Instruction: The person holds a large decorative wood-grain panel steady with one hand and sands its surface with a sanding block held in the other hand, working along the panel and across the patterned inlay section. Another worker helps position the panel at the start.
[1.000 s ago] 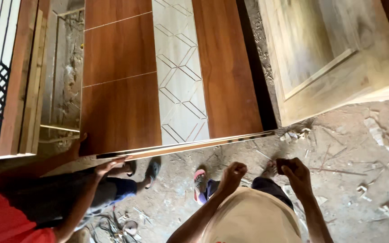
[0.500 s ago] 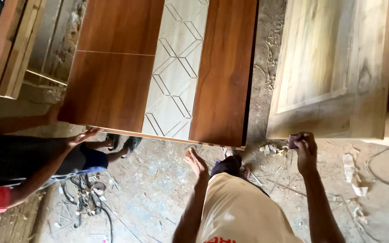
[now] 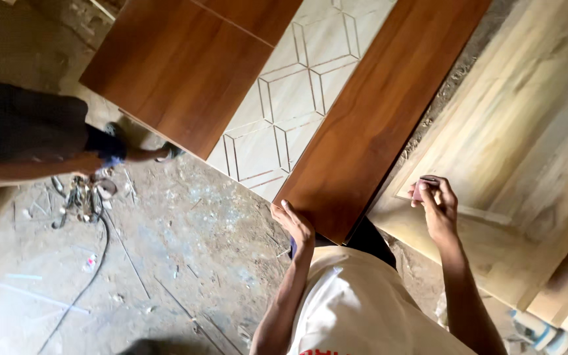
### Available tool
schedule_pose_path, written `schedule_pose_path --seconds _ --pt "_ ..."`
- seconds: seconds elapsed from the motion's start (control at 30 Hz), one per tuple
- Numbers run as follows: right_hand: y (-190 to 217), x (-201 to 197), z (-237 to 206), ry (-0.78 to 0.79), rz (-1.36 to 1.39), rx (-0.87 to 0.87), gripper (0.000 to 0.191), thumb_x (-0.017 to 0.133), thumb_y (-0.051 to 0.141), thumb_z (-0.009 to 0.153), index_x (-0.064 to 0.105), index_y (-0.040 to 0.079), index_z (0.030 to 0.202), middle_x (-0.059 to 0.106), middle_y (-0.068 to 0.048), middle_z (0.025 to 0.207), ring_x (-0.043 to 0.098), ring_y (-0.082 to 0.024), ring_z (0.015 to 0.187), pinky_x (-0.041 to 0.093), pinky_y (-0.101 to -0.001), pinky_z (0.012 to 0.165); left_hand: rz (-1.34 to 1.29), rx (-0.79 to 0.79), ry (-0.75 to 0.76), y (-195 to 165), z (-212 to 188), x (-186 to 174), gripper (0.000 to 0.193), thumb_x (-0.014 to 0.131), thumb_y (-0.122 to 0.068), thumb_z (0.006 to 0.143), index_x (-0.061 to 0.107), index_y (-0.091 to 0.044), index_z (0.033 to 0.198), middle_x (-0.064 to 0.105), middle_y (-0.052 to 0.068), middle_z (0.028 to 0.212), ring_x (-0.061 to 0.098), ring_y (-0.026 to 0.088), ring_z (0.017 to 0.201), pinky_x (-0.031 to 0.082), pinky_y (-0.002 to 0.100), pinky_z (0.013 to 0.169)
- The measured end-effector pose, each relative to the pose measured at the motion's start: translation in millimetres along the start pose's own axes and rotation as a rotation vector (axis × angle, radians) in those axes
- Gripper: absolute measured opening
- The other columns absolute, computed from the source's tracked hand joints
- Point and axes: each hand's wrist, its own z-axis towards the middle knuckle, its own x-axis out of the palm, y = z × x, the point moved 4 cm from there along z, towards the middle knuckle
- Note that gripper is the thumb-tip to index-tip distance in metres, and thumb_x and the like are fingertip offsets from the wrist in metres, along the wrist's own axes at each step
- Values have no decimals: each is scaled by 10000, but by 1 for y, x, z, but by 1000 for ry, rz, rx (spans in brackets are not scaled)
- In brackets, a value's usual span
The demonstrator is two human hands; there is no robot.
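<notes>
Brown laminated door [image 3: 376, 112] w/ a pale inlaid centre panel [image 3: 290, 98] of geometric line pattern lies tilted over the dusty floor [image 3: 185, 263], running from top of view down to its near end by the person's body. Left hand [image 3: 295, 225] rests flat on the door's near end, at the brown strip's lower corner, fingers [image 3: 283, 212] stretched along the edge, palm on the wood, not curled round anything. Right hand [image 3: 436, 205] is off that door, raised over the neighbouring pale unfinished wooden door [image 3: 527, 151], which sits just beside the brown one's right edge. Right fingers pinch a small reddish-brown object [image 3: 423, 187], closed on it; can't tell what it is, too small. Person's white shirt [image 3: 356, 309] fills the bottom centre, btw both forearms.

At the brown door's far left corner, another person in dark clothing [image 3: 21, 128] bends in from the left edge, w/ a sandalled foot [image 3: 165, 152] touching or just under that corner. Near them on the floor: tangle of metal bits and a cable [image 3: 83, 200] trailing toward the bottom left. Floor is bare concrete w/ dust and scattered debris. Bottom right corner, under the pale door's edge, a light blue-and-white object [image 3: 540, 332], partly hidden.
</notes>
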Motion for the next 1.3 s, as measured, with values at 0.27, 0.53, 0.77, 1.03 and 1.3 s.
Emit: schedule_pose_path --seconds 0.27,0.53,0.77,1.03,1.3 --pt "18 75 139 440 -169 -139 171 646 122 1082 581 -17 1158 699 -85 1039 605 -101 823 513 -247 736 24 -5 -253 -1 5 4 552 354 -419 1113 458 14 1438 482 265 1403 476 411 1306 357 466 1116" --pt "25 162 224 892 -534 -276 212 743 214 1001 709 39 1116 756 -38 978 697 -123 774 569 -281 690 451 -15 -517 10 -6 6 572 428 -449 1121 445 3 1471 585 258 1371 544 434 1273 422 487 1069" --pt "41 215 252 1157 -816 -1084 131 822 155 940 745 55 971 725 -84 972 682 -258 880 571 -375 773 541 -179 -544 -12 -51 33 613 459 -497 1058 479 -22 1446 680 206 1226 642 387 1106 458 501 892" --pt "47 249 266 1354 -835 -1310 155 814 101 887 712 19 970 707 -118 966 674 -287 917 576 -385 816 403 -203 -508 -32 -51 33 595 494 -512 1052 503 -40 1414 704 196 1140 679 367 986 515 475 858" --pt "60 261 234 1493 -827 -1486 172 749 -47 803 687 8 954 675 -125 944 671 -307 898 577 -398 786 384 -119 -515 -26 -60 22 579 507 -474 1078 485 -13 1427 665 218 1146 658 382 1032 506 470 887"
